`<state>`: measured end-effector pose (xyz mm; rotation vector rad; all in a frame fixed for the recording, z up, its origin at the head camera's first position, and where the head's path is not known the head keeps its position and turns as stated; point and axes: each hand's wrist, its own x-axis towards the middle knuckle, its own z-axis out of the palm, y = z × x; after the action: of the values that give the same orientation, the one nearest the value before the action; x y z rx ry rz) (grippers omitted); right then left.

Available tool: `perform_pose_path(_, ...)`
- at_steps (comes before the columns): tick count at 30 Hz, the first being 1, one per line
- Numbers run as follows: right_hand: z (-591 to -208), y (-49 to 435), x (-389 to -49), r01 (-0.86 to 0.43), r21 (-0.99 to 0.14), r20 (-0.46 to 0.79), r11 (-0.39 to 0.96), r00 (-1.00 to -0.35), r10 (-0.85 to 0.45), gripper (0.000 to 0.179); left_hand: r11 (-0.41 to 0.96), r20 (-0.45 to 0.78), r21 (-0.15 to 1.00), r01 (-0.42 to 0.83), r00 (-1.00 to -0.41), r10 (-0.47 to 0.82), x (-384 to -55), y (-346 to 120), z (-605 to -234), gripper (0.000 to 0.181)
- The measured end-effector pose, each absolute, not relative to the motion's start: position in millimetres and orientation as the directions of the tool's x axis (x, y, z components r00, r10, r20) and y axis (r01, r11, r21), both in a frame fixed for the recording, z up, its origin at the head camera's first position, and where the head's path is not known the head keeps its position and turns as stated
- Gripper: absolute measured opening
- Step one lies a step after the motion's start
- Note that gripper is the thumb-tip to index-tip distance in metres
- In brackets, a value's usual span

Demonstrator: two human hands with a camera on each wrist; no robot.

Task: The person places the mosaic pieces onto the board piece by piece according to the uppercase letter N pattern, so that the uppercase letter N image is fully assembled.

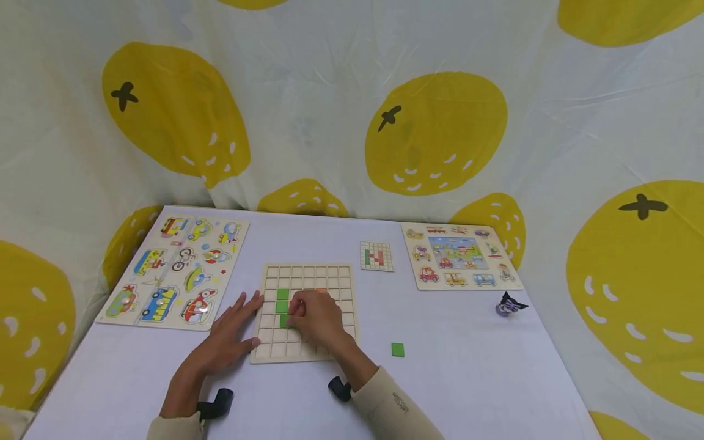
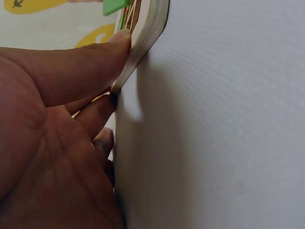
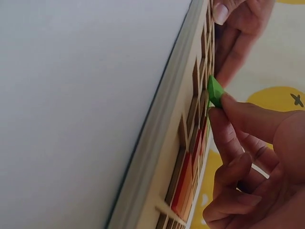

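Note:
My right hand [image 1: 321,319] pinches a green square tile [image 3: 215,91] between thumb and fingertips, tilted over the wooden grid board [image 1: 305,270]. Above it in the head view, two green tiles [image 1: 283,294] sit in cells of one column. Red and orange tiles [image 3: 183,183] lie in other cells, partly hidden by my right hand in the head view. My left hand [image 1: 227,342] rests at the board's left side with fingers extended. In the left wrist view its thumb [image 2: 90,71] touches the board's edge.
One loose green tile [image 1: 398,349] lies right of the board. Behind it is a small pattern card [image 1: 377,256]. Vehicle puzzle boards stand at left [image 1: 189,275] and right [image 1: 418,229]. A small dark-and-purple object [image 1: 509,304] is near the table's right edge.

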<state>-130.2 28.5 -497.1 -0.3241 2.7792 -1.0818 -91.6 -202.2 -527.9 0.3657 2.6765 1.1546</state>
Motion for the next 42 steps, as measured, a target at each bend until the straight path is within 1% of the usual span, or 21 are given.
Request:
perform_pose_path(8, -504.6, 15.8, -136.6, -0.139, -0.636, -0.059, 0.759, -0.972, -0.228, 0.021, 0.668, -0.087, 0.731, 0.143, -0.951, 0.298, -91.3, -201.3, -527.6, 0.091)
perform_pose_path(15, -502.9, 12.5, -136.4, -0.169, -0.595, -0.06, 0.786, -0.966, -0.253, 0.018, 0.667, -0.069, 0.728, 0.159, -0.951, 0.303, -91.4, -201.4, -528.9, 0.091)
perform_pose_path(20, -498.1, 19.8, -132.5, -0.181, -0.642, -0.064, 0.745, -0.955, -0.288, 0.011, 0.669, -0.068, 0.725, 0.164, -0.949, 0.307, -91.4, -202.8, -529.6, 0.091)
perform_pose_path(25, -491.3, 36.3, -125.3, -0.165, -0.684, -0.058, 0.711, -0.959, -0.277, 0.014, 0.666, -0.075, 0.729, 0.157, -0.949, 0.306, -91.3, -202.4, -529.0, 0.09)
perform_pose_path(32, -485.0, 70.0, -111.9, -0.108, -0.7, -0.047, 0.706, -0.979, -0.196, 0.018, 0.674, -0.075, 0.723, 0.152, -0.952, 0.295, -90.4, -200.4, -527.7, 0.091)
perform_pose_path(42, -479.9, 126.5, -89.9, -0.039, -0.684, -0.043, 0.728, -0.995, -0.093, 0.025, 0.671, -0.096, 0.729, 0.134, -0.951, 0.294, -92.1, -201.1, -530.4, 0.092)
